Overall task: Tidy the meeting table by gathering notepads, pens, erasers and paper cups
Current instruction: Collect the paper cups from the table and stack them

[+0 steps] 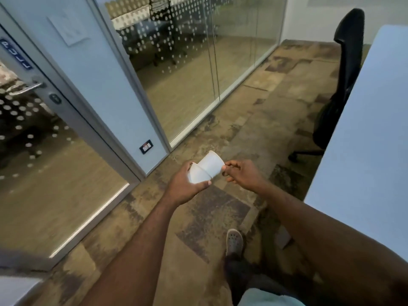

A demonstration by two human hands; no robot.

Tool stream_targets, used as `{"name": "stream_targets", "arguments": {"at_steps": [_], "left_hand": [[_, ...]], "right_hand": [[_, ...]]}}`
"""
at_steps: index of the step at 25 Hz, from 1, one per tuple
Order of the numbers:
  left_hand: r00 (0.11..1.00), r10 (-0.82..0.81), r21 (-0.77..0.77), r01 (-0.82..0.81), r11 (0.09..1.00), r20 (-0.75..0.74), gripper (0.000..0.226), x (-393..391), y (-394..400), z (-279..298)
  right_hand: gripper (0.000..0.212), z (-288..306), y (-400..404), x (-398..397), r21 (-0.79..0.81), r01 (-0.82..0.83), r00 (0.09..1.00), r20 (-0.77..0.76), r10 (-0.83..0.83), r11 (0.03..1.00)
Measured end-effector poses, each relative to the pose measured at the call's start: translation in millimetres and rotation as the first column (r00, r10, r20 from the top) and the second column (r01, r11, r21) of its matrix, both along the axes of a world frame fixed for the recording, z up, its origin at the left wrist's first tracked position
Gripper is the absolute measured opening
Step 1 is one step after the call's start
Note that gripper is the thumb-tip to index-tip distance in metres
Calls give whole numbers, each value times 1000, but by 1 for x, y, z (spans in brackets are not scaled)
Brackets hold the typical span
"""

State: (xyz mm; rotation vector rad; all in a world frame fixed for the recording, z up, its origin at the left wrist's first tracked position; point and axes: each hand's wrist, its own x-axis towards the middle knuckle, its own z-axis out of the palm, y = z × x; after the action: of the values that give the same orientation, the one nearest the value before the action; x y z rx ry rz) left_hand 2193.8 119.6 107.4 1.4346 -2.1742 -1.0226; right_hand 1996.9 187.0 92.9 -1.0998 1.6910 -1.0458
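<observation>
You are standing on the carpet beside the table [364, 133], whose pale edge runs along your 2 to 4 o'clock, and both paper cups are in your hands, out in front of you at 12 o'clock, well off the table.

Your left hand [187, 184] has its grip curled round the nearer paper cup [198, 174], thumb under the wall and fingers behind it, mouth turned toward you. Your right hand [239, 173] pinches the rim of the second paper cup [212, 163], which lies tilted with its base pointing up toward 11 o'clock; the two cups touch where their rims meet.

These look empty, thin-walled and very light, so they will probably crush or fold under a hard squeeze. The rolled rim is likely the stiffest part; a rim pinch steers well but can buckle it. To nest them, hold the lower cup around its middle, line up the mouths, and slide one in without force.

A black office chair [344, 80] stands at 1 o'clock.
</observation>
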Motion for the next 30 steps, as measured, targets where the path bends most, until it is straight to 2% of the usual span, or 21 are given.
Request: {"name": "stream_targets", "arguments": {"at_steps": [3,7,12,16,20,23,26,30], "left_hand": [[996,-83,-12,83,996,22,81,-50,-75,-7],[982,-188,-8,188,982,28,84,-129,-166,-5],[939,-343,21,343,939,9,85,-238,-244,-7],[843,-539,64,538,841,-4,84,-340,-277,-21],[679,-733,117,733,670,-51,81,-446,-290,-33],[525,-846,169,846,506,-91,80,-525,-292,-41],[344,-934,212,924,319,-95,83,-587,-284,-50],[190,-977,258,953,161,-92,86,-652,-263,-55]], "right_hand": [[15,-9,-64,-50,-32,53,998,-41,-54,998],[18,-6,-138,-127,4,132,987,-95,-131,991],[22,-7,-182,-211,61,311,932,-214,-292,948],[23,-19,-183,-277,82,496,853,-231,-468,864],[23,-26,-172,-336,75,651,754,-180,-632,755],[20,-29,-158,-377,66,793,608,-166,-777,606],[17,-29,-135,-406,80,916,402,-167,-900,394],[15,-27,-103,-432,112,986,140,-139,-980,125]]}}
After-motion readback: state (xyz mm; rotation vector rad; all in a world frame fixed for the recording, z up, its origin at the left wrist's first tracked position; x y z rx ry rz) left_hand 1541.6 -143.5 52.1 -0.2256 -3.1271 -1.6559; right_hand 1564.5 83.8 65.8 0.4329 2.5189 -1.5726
